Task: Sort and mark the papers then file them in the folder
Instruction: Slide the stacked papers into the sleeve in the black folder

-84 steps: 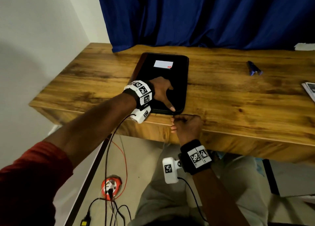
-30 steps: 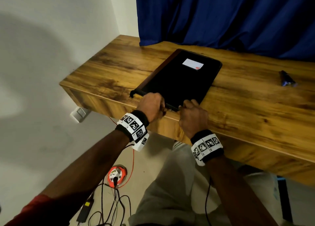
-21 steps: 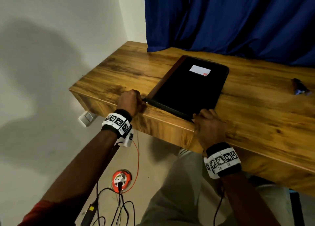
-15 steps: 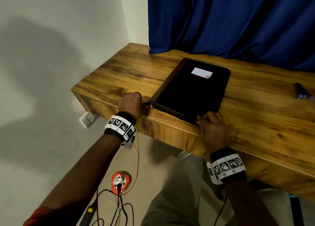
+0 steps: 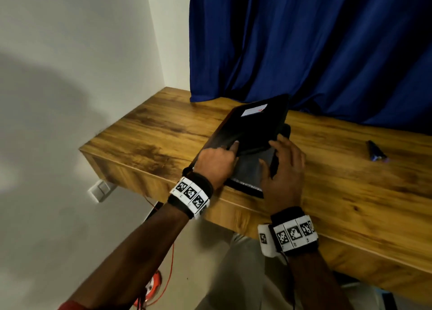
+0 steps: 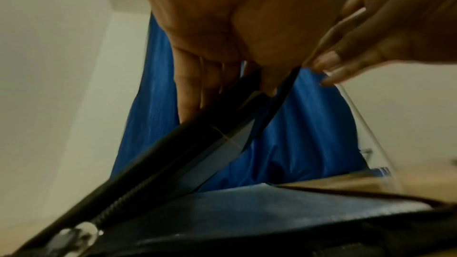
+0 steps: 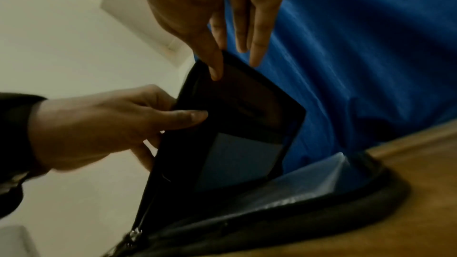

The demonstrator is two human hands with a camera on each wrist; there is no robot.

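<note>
In the middle of the head view the black folder (image 5: 254, 127) lies near the front edge of the wooden table (image 5: 350, 192), with its cover lifted and clear sleeves visible inside. The left hand (image 5: 216, 161) pinches the raised cover, thumb on its outer face. The right hand (image 5: 284, 169) touches the cover's edge with straight, relaxed fingers; a blue pen (image 5: 376, 153) lies far at right

Left wrist: black band (image 5: 202, 185) carrying white tiles printed with black square codes. Right wrist: matching black band (image 5: 295, 235), white camera block (image 5: 263, 239) and thin black cable. Red sleeve (image 5: 70, 306) on left arm. Light grey trousers (image 5: 236, 277).
</note>
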